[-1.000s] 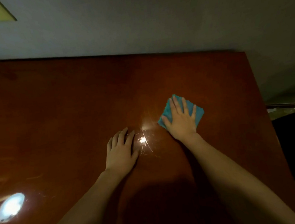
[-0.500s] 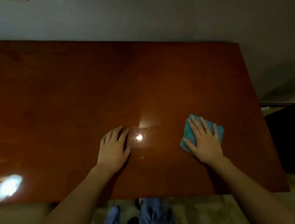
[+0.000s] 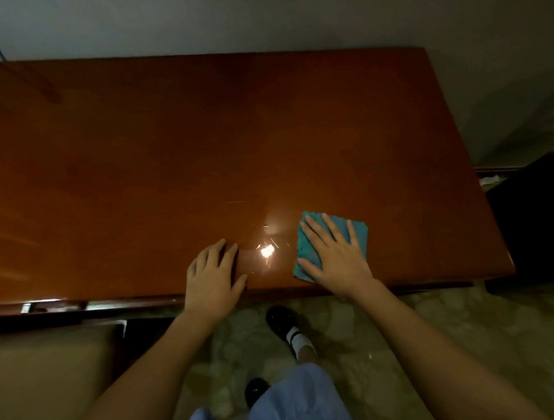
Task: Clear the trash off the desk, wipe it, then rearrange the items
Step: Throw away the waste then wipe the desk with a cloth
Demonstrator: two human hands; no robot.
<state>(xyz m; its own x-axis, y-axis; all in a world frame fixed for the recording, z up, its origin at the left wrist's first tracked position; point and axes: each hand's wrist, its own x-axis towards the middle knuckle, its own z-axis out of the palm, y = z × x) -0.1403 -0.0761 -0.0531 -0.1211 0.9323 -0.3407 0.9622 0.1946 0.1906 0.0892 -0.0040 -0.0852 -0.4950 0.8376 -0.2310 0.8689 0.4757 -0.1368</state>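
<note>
Wiping stage. The right hand (image 3: 335,258) presses flat, fingers straight and spread, on a folded teal cloth (image 3: 358,233) lying on the desk (image 3: 163,152) near its front edge, at about 5 o'clock on the top. The left hand (image 3: 212,275) rests flat on bare wood at 6 o'clock, grasping nothing. The cloth looks soft, light and limp; on this glossy surface it probably slides readily, so broad palm pressure suits it better than a pinch at one corner.

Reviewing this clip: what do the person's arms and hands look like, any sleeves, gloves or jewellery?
Both forearms are bare up to the frame edge, no sleeves in view. The left hand and right hand have no gloves, and no rings, watch or bracelets show. The picture is dim, so finer marks cannot be told.
</note>
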